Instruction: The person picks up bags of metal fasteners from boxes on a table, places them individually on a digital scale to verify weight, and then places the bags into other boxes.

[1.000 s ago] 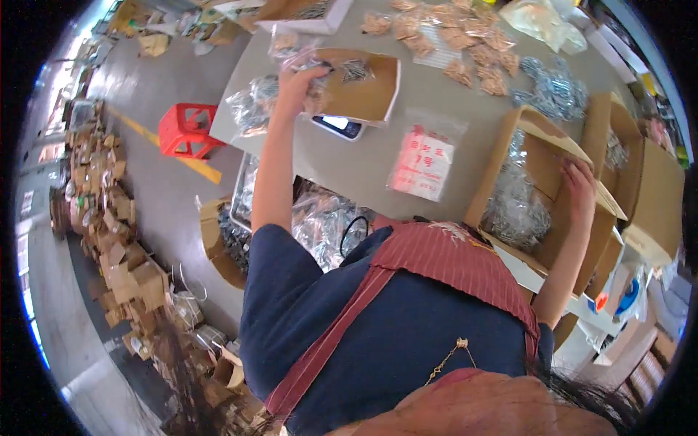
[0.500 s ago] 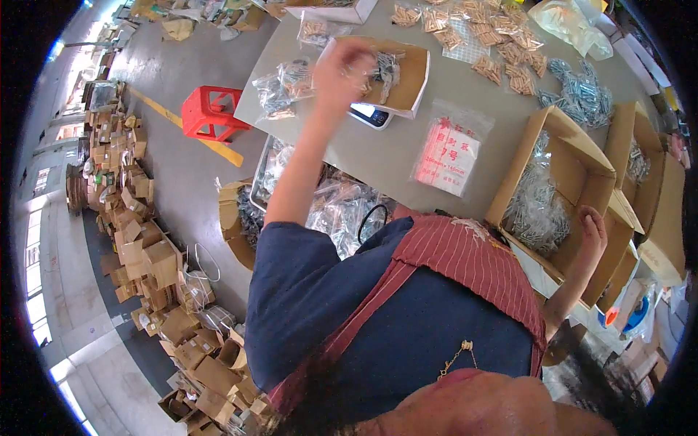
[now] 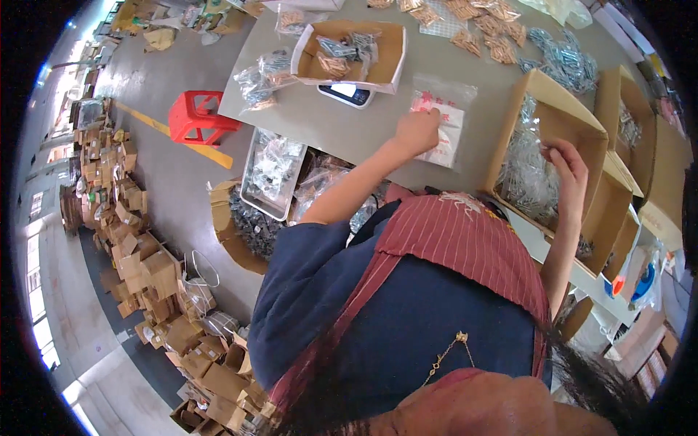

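Note:
My left hand [image 3: 420, 134] is closed, its fingertips on a flat pack of clear plastic bags [image 3: 445, 152] with red print, lying on the table. Its fingers hide part of the pack. Over an open cardboard box [image 3: 578, 120] hovers my right hand [image 3: 566, 163], thumb and fingers pinched together; what they hold, if anything, is too small to name. Inside that box lie clear bags of metal screws [image 3: 527, 182]. Beyond my left hand, a shallow white-sided carton [image 3: 391, 47] rests on a scale [image 3: 345, 96] and contains bagged screws and a bag of wooden dowels [image 3: 333, 65].
Bags of wooden dowels [image 3: 500, 49] and a heap of bagged metal parts [image 3: 563, 62] lie at the far right. More bags [image 3: 254, 86] sit by the table's left edge. A metal tray [image 3: 273, 174] stands below it, near a red stool [image 3: 198, 120]. Further cartons [image 3: 618, 109] stand right.
My left hand has moved from over the carton on the scale, rightward and nearer, onto the bag pack. My right hand has shifted left and farther over the cardboard box. The whole view has shifted slightly.

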Motion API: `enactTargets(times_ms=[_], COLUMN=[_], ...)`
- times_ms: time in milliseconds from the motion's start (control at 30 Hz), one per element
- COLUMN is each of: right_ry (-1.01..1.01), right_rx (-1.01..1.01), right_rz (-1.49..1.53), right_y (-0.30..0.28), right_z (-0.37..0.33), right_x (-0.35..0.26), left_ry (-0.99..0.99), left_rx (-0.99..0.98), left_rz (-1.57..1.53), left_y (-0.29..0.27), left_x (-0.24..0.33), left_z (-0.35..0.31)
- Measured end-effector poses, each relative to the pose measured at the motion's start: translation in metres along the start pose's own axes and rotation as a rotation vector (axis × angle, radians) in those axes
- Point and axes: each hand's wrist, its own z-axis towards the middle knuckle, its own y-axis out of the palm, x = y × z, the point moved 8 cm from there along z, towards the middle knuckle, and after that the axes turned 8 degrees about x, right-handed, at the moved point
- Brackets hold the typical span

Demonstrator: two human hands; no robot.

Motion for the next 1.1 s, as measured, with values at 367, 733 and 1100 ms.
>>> enactTargets(times_ms=[367, 733, 1100], right_ry=[-0.716, -0.099, -0.498], right_rx=[-0.385, -0.606, -0.608], right_rz=[-0.474, -0.39, -0.742], right_y=[0.191, 0.252, 0.25], right_z=[0.053, 0.128, 0.094], right_x=[-0.042, 0.053, 0.035], left_ry=[0.166, 0.318, 0.298], left_rx=[0.266, 0.461, 0.43], left_rz=[0.106, -0.129, -0.279], left_y=[0.001, -0.012, -0.022], left_x=[0.028, 0.007, -0.012], left_z=[-0.025, -0.099, -0.086])
